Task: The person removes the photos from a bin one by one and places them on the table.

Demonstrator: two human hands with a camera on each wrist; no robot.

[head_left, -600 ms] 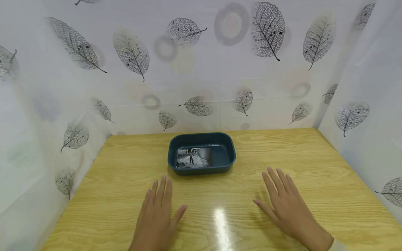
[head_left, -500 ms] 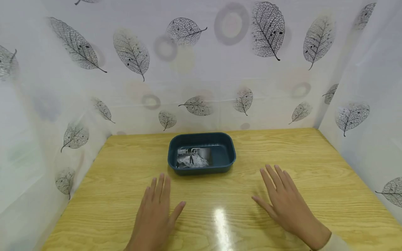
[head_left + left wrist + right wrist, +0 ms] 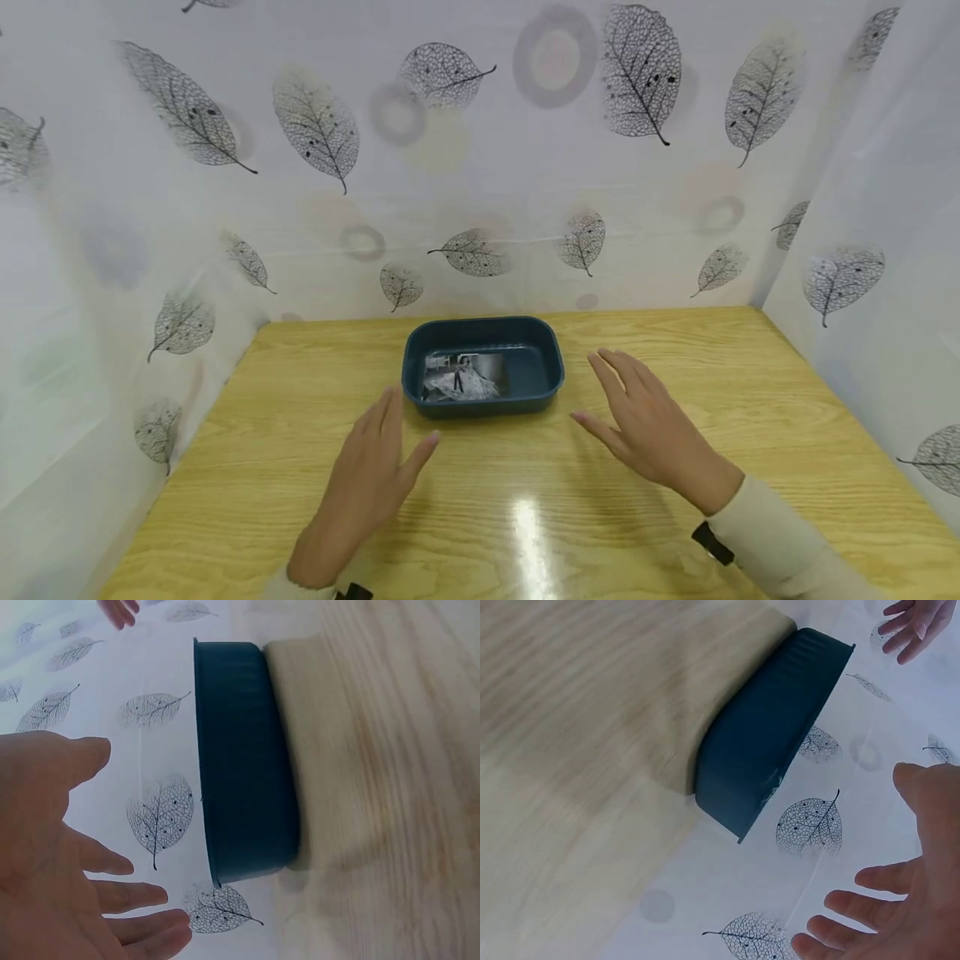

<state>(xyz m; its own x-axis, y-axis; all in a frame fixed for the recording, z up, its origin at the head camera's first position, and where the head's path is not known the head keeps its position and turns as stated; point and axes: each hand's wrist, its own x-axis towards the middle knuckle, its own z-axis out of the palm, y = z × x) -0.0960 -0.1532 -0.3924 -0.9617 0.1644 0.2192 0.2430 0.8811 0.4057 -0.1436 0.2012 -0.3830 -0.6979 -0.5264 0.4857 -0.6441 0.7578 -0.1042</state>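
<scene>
A dark teal rectangular tub [image 3: 536,406] with rounded corners stands on the wooden table, toward its back. Inside, at the left, lies a black-and-white photo card [image 3: 463,377] that shows a figure in a wide pale gown. My left hand [image 3: 371,471] hovers at the tub's near left corner, fingers straight and thumb spread. To the right of the tub, my right hand [image 3: 652,425] is raised with extended fingers, a small gap from the wall. Both hands hold nothing. In the wrist views the tub's outer side [image 3: 244,757] faces each palm, and its inside is hidden.
The wood-grain table [image 3: 480,492] carries a bright light reflection at the front middle. White curtains [image 3: 480,167] printed with leaves and rings enclose the back and both sides. Cream sleeves [image 3: 787,533] with black wrist straps cover the forearms.
Both hands have moved forward toward the tub, the right one also leftward. The palms have turned more inward, and the sleeves have come into view. The tub and card stay put.
</scene>
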